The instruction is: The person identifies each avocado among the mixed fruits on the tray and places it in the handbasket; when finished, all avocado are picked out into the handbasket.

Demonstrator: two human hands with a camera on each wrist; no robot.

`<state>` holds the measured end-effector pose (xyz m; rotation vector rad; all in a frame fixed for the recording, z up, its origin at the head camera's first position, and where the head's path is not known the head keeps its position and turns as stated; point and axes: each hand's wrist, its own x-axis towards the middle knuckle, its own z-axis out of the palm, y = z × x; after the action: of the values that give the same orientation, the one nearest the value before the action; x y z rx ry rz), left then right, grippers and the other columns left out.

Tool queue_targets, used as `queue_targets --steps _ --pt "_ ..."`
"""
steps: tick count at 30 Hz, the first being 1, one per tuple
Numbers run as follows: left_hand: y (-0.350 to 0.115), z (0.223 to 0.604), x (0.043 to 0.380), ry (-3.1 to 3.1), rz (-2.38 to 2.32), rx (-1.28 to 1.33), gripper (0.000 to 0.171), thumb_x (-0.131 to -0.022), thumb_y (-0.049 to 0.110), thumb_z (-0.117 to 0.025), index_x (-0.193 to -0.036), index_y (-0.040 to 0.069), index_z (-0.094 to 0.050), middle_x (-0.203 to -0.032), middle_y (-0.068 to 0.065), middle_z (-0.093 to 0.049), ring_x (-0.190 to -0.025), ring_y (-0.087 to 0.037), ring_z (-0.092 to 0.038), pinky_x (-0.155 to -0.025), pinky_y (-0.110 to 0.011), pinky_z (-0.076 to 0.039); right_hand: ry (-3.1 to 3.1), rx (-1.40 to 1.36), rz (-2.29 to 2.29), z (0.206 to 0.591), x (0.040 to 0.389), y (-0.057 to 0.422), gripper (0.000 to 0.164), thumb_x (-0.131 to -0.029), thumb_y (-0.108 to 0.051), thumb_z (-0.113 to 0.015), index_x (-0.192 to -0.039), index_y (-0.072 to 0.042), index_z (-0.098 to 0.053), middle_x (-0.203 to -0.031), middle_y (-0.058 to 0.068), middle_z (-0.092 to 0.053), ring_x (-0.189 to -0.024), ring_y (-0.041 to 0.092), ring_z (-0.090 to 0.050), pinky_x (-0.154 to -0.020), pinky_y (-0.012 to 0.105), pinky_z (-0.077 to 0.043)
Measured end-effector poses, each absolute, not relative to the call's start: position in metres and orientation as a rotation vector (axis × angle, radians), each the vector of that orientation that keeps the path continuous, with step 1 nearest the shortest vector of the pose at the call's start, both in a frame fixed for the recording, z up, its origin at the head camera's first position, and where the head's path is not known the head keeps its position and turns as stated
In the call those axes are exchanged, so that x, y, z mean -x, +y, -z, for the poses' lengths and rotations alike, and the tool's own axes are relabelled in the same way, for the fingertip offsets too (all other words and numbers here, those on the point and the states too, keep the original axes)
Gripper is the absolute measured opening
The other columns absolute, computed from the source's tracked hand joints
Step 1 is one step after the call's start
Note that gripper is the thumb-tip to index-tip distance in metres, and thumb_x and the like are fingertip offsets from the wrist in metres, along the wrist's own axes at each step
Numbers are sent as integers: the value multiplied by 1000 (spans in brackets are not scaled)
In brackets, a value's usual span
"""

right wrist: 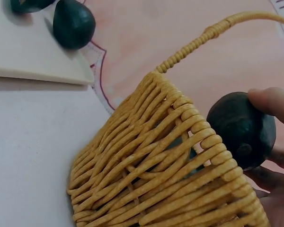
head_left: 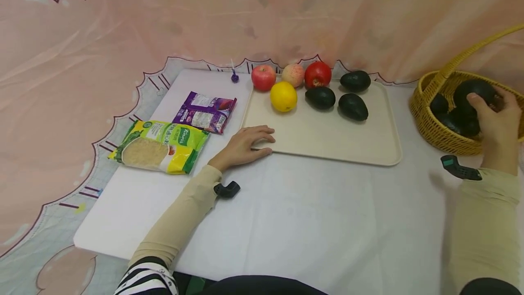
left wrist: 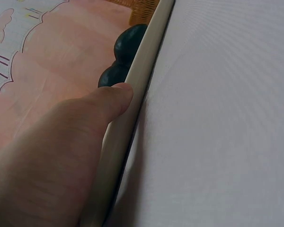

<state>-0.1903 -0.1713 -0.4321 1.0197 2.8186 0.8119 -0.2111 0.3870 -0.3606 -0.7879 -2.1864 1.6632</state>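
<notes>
My right hand (head_left: 501, 119) grips a dark green avocado (right wrist: 239, 127) at the mouth of a yellow wicker basket (head_left: 425, 124), thumb on one side and fingers on the other. Below it, more dark avocados (head_left: 456, 122) lie inside the basket, partly hidden by the hand and rim. At the front left corner of a cream tray (head_left: 319, 142), my left hand (head_left: 245, 147) rests with loosely extended fingers. Its thumb lies along the tray's rim in the left wrist view. Three avocados (head_left: 353, 107) sit on the tray's back half.
Along the tray's back left are a pink-red apple (head_left: 263, 78), a peach (head_left: 293, 75), a red pomegranate-like fruit (head_left: 318, 74) and a yellow fruit (head_left: 283, 96). Left of the tray lie a purple packet (head_left: 204, 112) and a yellow-green Knorr bag (head_left: 161, 147). The basket's handle (head_left: 462, 58) arches upward.
</notes>
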Motion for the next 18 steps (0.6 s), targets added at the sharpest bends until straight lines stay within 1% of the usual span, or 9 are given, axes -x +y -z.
queue_targets --steps 2,5,6,9,10,12,15,16,18 --pt "-171 432 190 2813 -814 -1015 32 -89 44 -61 -116 26 -64 -142 6 -49 -139 -16 -35 -113 -45 -26 -2212 785 -1660 360 216 390 68 -82 -42 -67 -142 -39 -34 -147 -17 -33 -125 -2 -38 -116 30 -26" --pt "-171 432 190 2812 -808 -1005 32 -89 43 -62 -116 27 -64 -142 6 -49 -139 -16 -35 -113 -44 -26 -2302 777 -1600 357 222 392 69 -82 -46 -65 -142 -40 -31 -144 -19 -34 -120 -2 -40 -115 32 -29" --pt "-171 433 190 2813 -809 -1004 31 -89 43 -62 -116 27 -64 -142 6 -49 -139 -16 -35 -113 -44 -26 -2325 770 -1598 356 224 392 69 -83 -46 -65 -143 -40 -31 -143 -19 -34 -119 -1 -41 -115 35 -28" --pt "-171 433 190 2817 -816 -1007 30 -89 42 -62 -115 27 -64 -142 7 -49 -139 -15 -35 -113 -43 -26 -2383 764 -1586 353 229 393 72 -82 -49 -64 -144 -40 -28 -145 -20 -31 -121 0 -40 -115 35 -28" --pt "-170 433 190 2816 -820 -1008 30 -89 42 -62 -116 27 -64 -142 7 -49 -139 -14 -35 -113 -43 -26 -2419 759 -1557 352 231 394 73 -83 -50 -62 -145 -40 -26 -148 -18 -29 -126 4 -40 -116 36 -27" --pt "-170 433 190 2814 -825 -1009 30 -89 41 -62 -115 27 -64 -142 7 -49 -139 -14 -36 -113 -43 -26 -2499 730 -1494 354 237 399 75 -84 -52 -59 -147 -38 -22 -153 -11 -25 -136 13 -35 -117 39 -25" --pt "-170 433 191 2813 -825 -1008 30 -89 42 -62 -116 27 -64 -142 7 -49 -139 -14 -35 -113 -43 -26 -2595 681 -1417 372 259 423 80 -81 -58 -58 -148 -39 -17 -156 -9 -18 -144 20 -22 -118 45 -20" --pt "-170 433 191 2813 -825 -1008 30 -89 42 -62 -116 27 -64 -142 7 -49 -139 -14 -35 -113 -43 -26 -2623 658 -1390 373 261 424 81 -82 -58 -58 -148 -38 -17 -156 -8 -19 -144 20 -19 -118 46 -19" --pt "-170 432 191 2814 -824 -1008 31 -89 42 -62 -116 27 -64 -142 7 -49 -139 -14 -35 -113 -43 -26 -2651 613 -1398 374 265 427 80 -82 -55 -60 -148 -38 -19 -153 -11 -24 -139 20 -28 -115 42 -27"
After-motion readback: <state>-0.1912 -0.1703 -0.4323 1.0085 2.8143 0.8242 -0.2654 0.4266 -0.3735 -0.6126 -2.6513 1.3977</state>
